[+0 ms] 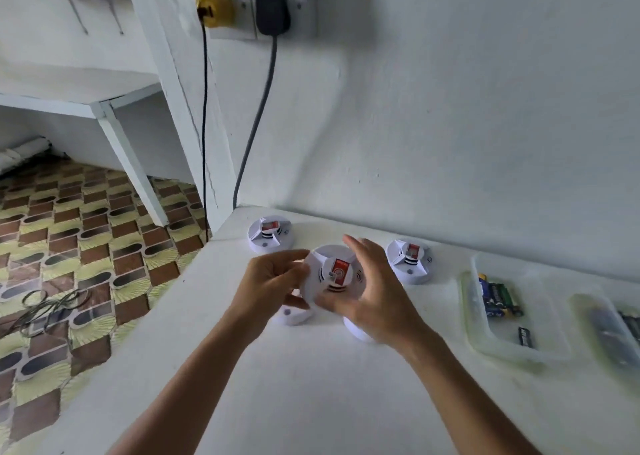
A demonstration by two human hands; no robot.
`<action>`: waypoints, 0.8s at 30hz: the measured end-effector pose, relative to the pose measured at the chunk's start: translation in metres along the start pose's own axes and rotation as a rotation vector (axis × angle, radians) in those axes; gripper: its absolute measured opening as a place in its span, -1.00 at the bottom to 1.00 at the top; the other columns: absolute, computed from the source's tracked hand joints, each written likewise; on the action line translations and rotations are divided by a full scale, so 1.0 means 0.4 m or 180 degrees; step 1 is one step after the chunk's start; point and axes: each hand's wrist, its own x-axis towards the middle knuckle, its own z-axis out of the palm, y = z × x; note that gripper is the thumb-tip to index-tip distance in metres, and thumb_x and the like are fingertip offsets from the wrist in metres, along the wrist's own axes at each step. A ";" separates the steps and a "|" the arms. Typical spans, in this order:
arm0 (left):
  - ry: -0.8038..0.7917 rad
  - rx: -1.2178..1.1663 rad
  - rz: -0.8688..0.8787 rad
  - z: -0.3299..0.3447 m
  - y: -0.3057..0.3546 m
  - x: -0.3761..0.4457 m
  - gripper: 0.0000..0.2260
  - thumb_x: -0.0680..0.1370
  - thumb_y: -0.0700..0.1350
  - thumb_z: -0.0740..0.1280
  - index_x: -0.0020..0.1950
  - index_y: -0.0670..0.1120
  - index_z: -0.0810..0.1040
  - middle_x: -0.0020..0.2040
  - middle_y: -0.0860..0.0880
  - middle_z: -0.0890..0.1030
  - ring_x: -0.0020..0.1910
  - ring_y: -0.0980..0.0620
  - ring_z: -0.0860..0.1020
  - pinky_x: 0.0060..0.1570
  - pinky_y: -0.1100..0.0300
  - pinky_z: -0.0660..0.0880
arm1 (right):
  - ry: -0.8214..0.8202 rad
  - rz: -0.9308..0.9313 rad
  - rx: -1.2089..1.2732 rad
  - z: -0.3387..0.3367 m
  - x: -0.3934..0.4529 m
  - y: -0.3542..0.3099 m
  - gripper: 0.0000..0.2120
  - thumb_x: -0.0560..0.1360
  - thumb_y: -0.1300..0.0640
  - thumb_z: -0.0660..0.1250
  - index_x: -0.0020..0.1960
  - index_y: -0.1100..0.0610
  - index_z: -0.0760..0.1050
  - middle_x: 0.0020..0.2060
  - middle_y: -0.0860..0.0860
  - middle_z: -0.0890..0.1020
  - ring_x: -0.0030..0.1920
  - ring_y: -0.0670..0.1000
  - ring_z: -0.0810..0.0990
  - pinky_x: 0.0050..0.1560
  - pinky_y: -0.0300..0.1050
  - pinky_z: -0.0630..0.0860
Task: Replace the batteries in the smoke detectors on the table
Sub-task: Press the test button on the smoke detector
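Your left hand grips the lifted smoke detector, right hand loosely cupping it; a slip drops it onto the detectors below.

Two detectors mostly hidden behind hands; right tub cut by frame edge, contents blurred; battery labels too small to read.
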 end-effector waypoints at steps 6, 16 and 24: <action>-0.0287 0.0118 -0.0334 0.012 0.030 0.198 -0.78 0.58 -0.35 0.24 0.20 -0.29 0.56 -0.07 -0.30 0.66 -0.19 -0.19 0.65 -0.27 0.00 0.63 | 0.0042 -0.0167 -0.1543 -0.039 0.165 -0.004 -0.18 0.19 -0.17 0.56 0.36 -0.01 0.34 0.20 0.01 0.45 0.20 0.06 0.43 0.13 -0.03 0.46; 0.0244 0.3647 0.0341 -0.131 -0.103 0.380 -0.58 0.47 0.02 0.39 0.31 -0.02 0.55 0.40 -0.13 0.46 0.42 -0.22 0.32 0.34 -0.12 0.29 | -0.0264 0.0515 -0.1683 0.022 0.329 0.115 -0.27 0.18 -0.11 0.55 0.27 0.08 0.40 0.18 0.04 0.49 0.14 0.07 0.50 0.07 -0.04 0.51; 0.0061 0.3463 0.0913 -0.165 -0.161 0.400 -0.61 0.42 -0.16 0.48 0.23 -0.15 0.58 0.13 -0.16 0.60 0.11 -0.20 0.53 0.27 -0.04 0.39 | -0.0381 0.0587 -0.1750 0.061 0.359 0.149 -0.24 0.21 -0.12 0.53 0.33 0.07 0.37 0.20 0.06 0.47 0.19 0.10 0.47 0.08 -0.04 0.50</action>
